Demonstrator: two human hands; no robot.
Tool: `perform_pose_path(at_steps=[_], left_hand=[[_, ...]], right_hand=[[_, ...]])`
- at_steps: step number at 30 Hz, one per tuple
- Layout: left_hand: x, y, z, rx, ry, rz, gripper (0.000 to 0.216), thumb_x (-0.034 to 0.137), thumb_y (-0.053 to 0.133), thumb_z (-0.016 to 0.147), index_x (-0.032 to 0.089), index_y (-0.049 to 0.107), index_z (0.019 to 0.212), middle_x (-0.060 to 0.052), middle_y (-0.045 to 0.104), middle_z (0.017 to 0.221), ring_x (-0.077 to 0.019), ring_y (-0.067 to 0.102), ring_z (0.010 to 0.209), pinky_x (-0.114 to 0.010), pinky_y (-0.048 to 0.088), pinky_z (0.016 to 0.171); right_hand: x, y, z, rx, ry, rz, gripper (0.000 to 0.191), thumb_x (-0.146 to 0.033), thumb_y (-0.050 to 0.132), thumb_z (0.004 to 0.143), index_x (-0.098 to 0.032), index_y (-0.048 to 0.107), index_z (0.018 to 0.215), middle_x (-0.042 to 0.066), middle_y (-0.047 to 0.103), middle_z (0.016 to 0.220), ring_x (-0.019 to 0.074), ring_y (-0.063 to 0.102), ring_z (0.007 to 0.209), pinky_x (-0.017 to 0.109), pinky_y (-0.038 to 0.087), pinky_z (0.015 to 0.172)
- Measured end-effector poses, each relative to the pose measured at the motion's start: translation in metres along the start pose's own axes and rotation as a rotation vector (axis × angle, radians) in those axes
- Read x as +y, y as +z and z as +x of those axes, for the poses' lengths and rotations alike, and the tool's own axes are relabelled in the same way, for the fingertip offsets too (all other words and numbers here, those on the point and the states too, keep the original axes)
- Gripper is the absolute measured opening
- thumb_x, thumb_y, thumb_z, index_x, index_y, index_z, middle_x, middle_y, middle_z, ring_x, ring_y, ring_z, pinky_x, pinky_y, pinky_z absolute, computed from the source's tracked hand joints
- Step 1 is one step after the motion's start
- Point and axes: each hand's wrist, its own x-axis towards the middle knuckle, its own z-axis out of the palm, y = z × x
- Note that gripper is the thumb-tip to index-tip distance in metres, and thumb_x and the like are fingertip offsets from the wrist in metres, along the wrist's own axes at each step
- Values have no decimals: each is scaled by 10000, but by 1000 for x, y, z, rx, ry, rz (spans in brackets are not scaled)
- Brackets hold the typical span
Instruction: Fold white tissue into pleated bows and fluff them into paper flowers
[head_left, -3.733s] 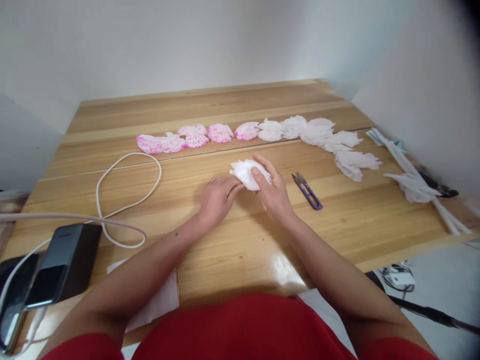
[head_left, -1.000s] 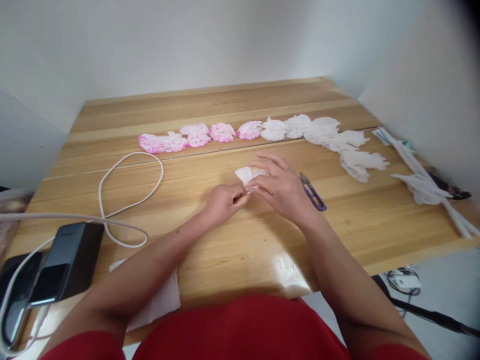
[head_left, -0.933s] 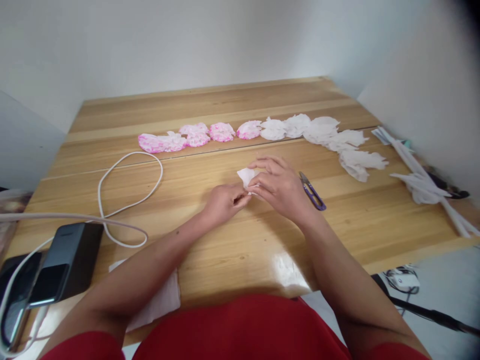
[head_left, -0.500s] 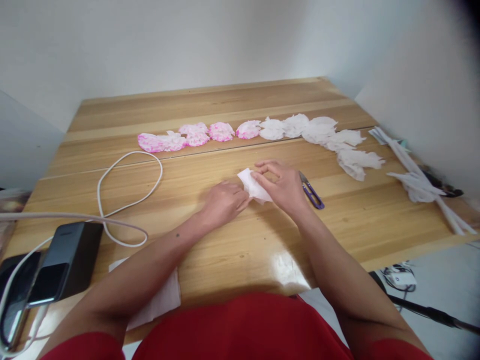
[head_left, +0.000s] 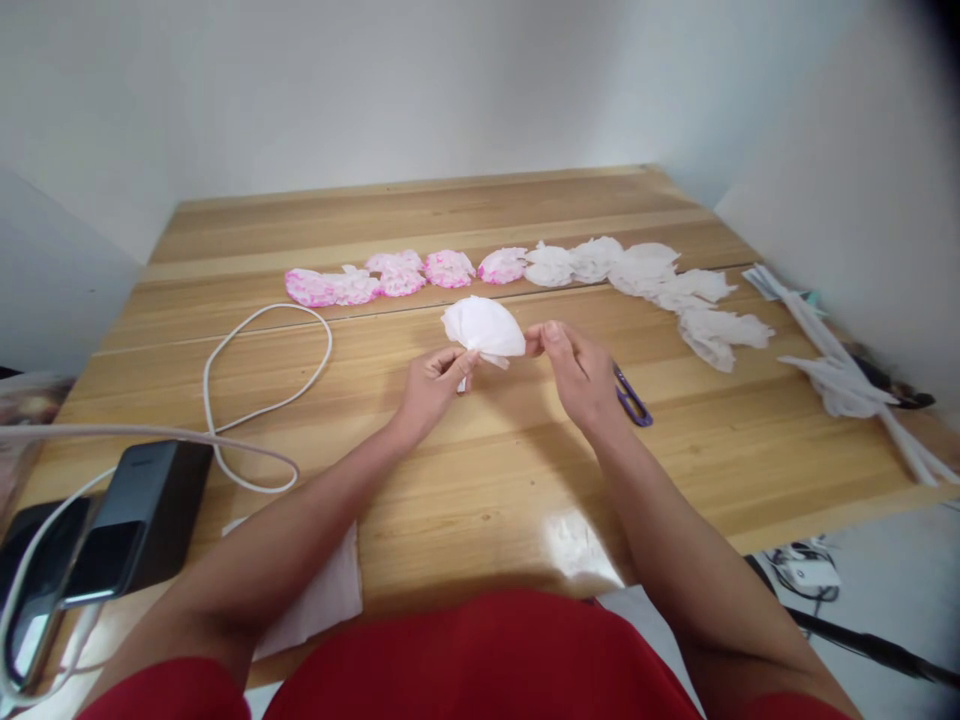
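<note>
To the left of the scissors [head_left: 634, 398], the white paper fan [head_left: 487, 325], likely feather-light, soft and easily torn, is pinched at its gathered base, probably the safest hold, by the left hand [head_left: 433, 388], while whether the right hand [head_left: 581, 375] grips its edge is unclear.

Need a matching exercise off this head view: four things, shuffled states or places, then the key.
1. fan-shaped thin white tissue-like piece
2. purple-handled metal snips
3. thin white cable
4. ruffled pink-and-white tissue-like bunches

A. curled in a loop on the brown wooden table
B. at the left part of the row beyond the hands
C. pinched in the left hand
D. partly hidden behind the right hand

Pairs: 1-C, 2-D, 3-A, 4-B
</note>
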Motion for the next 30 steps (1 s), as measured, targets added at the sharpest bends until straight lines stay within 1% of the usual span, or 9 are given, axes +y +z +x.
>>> perform_pose_path(at_steps=[6, 9, 14, 16, 19, 21, 24, 27, 30], left_hand=[[2, 1, -2, -26, -17, -21, 339, 459, 605, 815, 152, 622, 674, 34, 508, 525, -77, 411, 494, -208, 332, 501], [0, 1, -1, -46, -39, -77, 339, 480, 611, 812, 154, 643, 721, 32, 521, 535, -79, 423, 496, -207, 339, 501], [-5, -1, 3, -20, -75, -196, 354, 503, 612, 814, 153, 644, 778, 41, 532, 530, -69, 434, 473, -196, 341, 493], [-6, -2, 4, -13, -73, -228, 353, 503, 603, 823, 153, 638, 794, 43, 542, 533, -63, 438, 465, -191, 338, 490], [-4, -2, 4, -10, -64, -276, 337, 485, 611, 827, 150, 634, 843, 43, 555, 545, -61, 457, 469, -187, 348, 495], [-3, -2, 3, -23, -61, -307, 325, 473, 626, 821, 152, 625, 868, 45, 561, 556, -63, 478, 482, -185, 369, 509], [-4, 0, 2, -66, -43, -340, 320, 472, 649, 803, 155, 599, 803, 42, 574, 584, -65, 506, 506, -186, 411, 530], [-9, 2, 2, -110, -44, -357, 339, 473, 680, 767, 153, 583, 714, 31, 587, 586, -75, 523, 509, -196, 437, 517], [-12, 5, 1, -140, -48, -304, 306, 422, 702, 738, 150, 597, 645, 19, 591, 542, -91, 531, 487, -214, 454, 503]], right_hand=[[1, 8, -2, -81, 71, -22, 291, -434, 566, 842, -211, 628, 667, -17, 630, 657, 162, 586, 667, 271, 426, 642], [7, 11, -1, -54, 106, 25, 266, -398, 576, 829, -205, 623, 652, -20, 621, 634, 151, 570, 633, 268, 428, 628], [11, 8, 0, 65, 130, 70, 305, -442, 565, 842, -202, 635, 667, -16, 628, 632, 146, 577, 622, 260, 442, 606], [9, 8, -1, 68, 129, 77, 329, -456, 549, 855, -204, 654, 672, -9, 647, 637, 152, 598, 623, 266, 456, 606], [6, 12, -5, -61, 128, 90, 344, -464, 535, 865, -200, 696, 716, 22, 707, 706, 184, 652, 682, 297, 494, 654], [6, 18, -7, -197, 126, 97, 324, -465, 539, 866, -201, 722, 822, 43, 741, 835, 213, 680, 807, 328, 510, 749], [6, 27, -9, -364, 119, 198, 326, -468, 569, 850, -212, 701, 1004, 50, 730, 1012, 215, 666, 955, 344, 498, 867], [6, 33, -10, -461, 127, 375, 368, -494, 597, 820, -191, 675, 1014, 51, 720, 975, 180, 669, 851, 323, 516, 823], [7, 34, -10, -481, 163, 411, 338, -505, 636, 773, -174, 681, 824, 44, 713, 808, 178, 655, 741, 323, 524, 753]])
